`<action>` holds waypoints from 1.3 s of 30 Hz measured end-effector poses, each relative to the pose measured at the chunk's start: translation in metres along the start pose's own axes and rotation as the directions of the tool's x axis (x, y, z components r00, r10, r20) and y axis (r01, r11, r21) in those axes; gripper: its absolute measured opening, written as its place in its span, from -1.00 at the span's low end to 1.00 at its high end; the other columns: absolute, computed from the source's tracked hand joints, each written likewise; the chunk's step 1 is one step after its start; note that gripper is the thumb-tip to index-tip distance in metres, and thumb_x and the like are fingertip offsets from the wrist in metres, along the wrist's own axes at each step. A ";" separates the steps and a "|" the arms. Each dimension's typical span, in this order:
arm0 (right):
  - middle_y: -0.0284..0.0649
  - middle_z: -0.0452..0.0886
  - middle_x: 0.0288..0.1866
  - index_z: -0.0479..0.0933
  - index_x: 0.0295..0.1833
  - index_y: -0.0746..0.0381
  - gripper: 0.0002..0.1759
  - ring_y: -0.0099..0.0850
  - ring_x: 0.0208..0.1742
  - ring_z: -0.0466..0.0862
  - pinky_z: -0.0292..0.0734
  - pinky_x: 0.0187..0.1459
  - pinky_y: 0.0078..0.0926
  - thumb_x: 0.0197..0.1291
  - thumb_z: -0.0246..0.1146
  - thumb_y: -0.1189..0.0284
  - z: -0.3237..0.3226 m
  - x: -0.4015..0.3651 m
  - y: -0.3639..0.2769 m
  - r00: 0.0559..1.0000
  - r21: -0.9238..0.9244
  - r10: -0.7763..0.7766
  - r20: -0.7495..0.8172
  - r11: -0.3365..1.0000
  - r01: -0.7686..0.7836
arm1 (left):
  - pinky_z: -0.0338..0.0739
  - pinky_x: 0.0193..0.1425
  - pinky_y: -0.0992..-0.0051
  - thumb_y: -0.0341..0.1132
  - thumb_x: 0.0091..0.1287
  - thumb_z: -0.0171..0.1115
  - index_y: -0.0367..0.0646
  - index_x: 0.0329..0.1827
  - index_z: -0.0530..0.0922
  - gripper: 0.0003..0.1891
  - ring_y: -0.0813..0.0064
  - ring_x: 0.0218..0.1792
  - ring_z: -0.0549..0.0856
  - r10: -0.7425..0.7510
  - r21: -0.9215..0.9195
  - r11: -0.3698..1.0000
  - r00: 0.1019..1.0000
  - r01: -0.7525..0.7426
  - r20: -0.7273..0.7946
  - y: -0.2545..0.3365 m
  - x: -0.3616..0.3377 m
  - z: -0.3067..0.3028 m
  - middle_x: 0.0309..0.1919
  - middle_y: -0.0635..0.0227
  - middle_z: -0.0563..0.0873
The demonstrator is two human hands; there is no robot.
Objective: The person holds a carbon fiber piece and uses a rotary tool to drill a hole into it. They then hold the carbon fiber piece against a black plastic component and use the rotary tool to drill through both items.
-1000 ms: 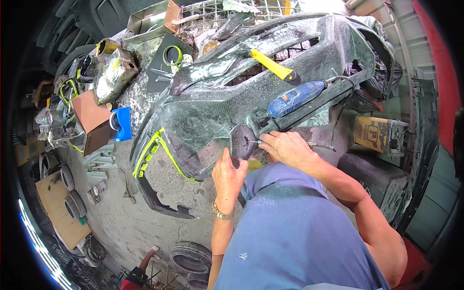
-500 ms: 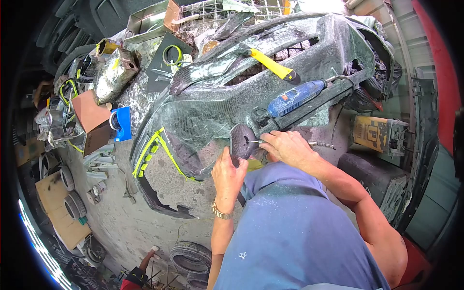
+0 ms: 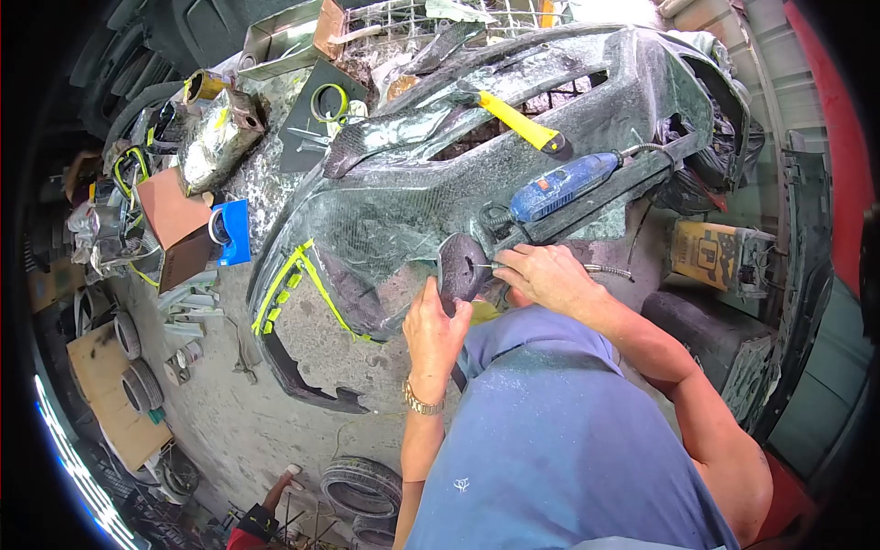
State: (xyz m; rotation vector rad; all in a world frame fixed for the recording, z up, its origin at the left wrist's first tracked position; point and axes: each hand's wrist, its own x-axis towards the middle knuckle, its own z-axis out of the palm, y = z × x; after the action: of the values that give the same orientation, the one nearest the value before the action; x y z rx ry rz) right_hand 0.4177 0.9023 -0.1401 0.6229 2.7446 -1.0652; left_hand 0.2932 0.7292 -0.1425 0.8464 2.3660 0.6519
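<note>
My left hand (image 3: 436,330) grips a small dark, curved part (image 3: 461,261) with a woven carbon-look surface and a slot in it, thumb on the near end. From the right, my right hand (image 3: 547,277) closes around the handpiece of a rotary tool; its thin metal bit (image 3: 484,266) meets the part at the slot. My fingers hide most of the handpiece. A flexible metal shaft (image 3: 609,270) trails out behind that hand. The blue rotary tool body (image 3: 565,186) lies on a large dusty car bumper (image 3: 390,215) just beyond my hands.
On the bumper rests a yellow-handled tool (image 3: 518,121). Rolls of tape (image 3: 328,103), a metal can (image 3: 218,147) and cardboard (image 3: 174,213) lie to the left. A yellow-and-black box (image 3: 704,257) stands at right. Tyres (image 3: 360,486) and another person's arm (image 3: 277,495) are low in view.
Both hands keep their hold, with the bit still at the slot. The whole view shifts very slightly; otherwise little differs.
</note>
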 end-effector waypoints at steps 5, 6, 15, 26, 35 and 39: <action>-0.09 0.68 -0.27 0.57 -0.16 0.21 -0.75 0.00 -0.26 0.72 0.62 -0.24 -0.02 0.33 0.20 0.23 0.001 -0.001 0.001 0.999 0.011 -0.045 -0.012 0.999 0.045 | 0.58 -0.13 0.07 -0.28 0.16 0.34 -0.45 0.12 0.50 -0.48 -0.13 -0.22 0.69 0.012 -0.009 1.000 1.000 -0.012 0.002 0.001 0.000 -0.002 -0.22 -0.14 0.69; -0.09 0.68 -0.27 0.57 -0.16 0.21 -0.75 0.00 -0.27 0.72 0.63 -0.25 -0.03 0.33 0.21 0.24 0.001 -0.001 0.001 0.999 0.006 -0.037 -0.019 0.999 0.038 | 0.58 -0.14 0.07 -0.28 0.16 0.34 -0.45 0.12 0.50 -0.48 -0.13 -0.22 0.69 -0.001 -0.006 1.000 1.000 0.001 0.022 0.002 0.000 -0.003 -0.23 -0.13 0.69; -0.10 0.67 -0.28 0.57 -0.15 0.22 -0.75 -0.01 -0.28 0.72 0.63 -0.26 -0.04 0.32 0.22 0.24 0.005 0.000 -0.001 0.999 0.000 -0.034 -0.021 0.999 0.034 | 0.57 -0.14 0.07 -0.27 0.15 0.34 -0.47 0.12 0.49 -0.47 -0.13 -0.22 0.69 0.012 -0.019 1.000 1.000 -0.012 -0.008 -0.001 -0.001 0.001 -0.23 -0.14 0.69; -0.11 0.68 -0.26 0.58 -0.13 0.19 -0.75 -0.02 -0.26 0.72 0.62 -0.25 -0.03 0.32 0.21 0.22 0.003 0.001 0.000 0.999 0.004 -0.014 -0.029 1.000 0.015 | 0.58 -0.16 0.09 -0.28 0.14 0.35 -0.46 0.11 0.50 -0.48 -0.11 -0.24 0.69 0.018 0.002 1.000 1.000 -0.018 -0.019 -0.006 -0.001 0.004 -0.24 -0.12 0.69; -0.10 0.68 -0.24 0.59 -0.05 0.19 -0.74 -0.02 -0.25 0.72 0.61 -0.23 -0.04 0.34 0.20 0.23 0.006 -0.006 0.002 0.999 0.067 -0.036 -0.036 0.997 0.038 | 0.58 -0.14 0.09 -0.30 0.14 0.36 -0.50 0.12 0.51 -0.46 -0.11 -0.24 0.70 0.016 -0.025 1.000 1.000 -0.016 -0.019 -0.004 -0.002 0.003 -0.22 -0.13 0.70; -0.11 0.68 -0.24 0.59 -0.04 0.19 -0.73 -0.02 -0.24 0.72 0.61 -0.24 -0.04 0.33 0.21 0.23 0.005 -0.003 0.004 0.999 0.034 -0.012 -0.039 0.999 0.014 | 0.58 -0.14 0.09 -0.30 0.14 0.35 -0.49 0.10 0.51 -0.48 -0.11 -0.24 0.69 0.028 -0.009 1.000 1.000 -0.028 -0.013 -0.005 -0.001 0.002 -0.24 -0.13 0.69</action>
State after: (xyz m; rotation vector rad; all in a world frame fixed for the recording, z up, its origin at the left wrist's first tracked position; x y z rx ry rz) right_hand 0.4219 0.9007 -0.1449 0.6383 2.7726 -1.1176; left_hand 0.2929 0.7258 -0.1469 0.8750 2.3647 0.6813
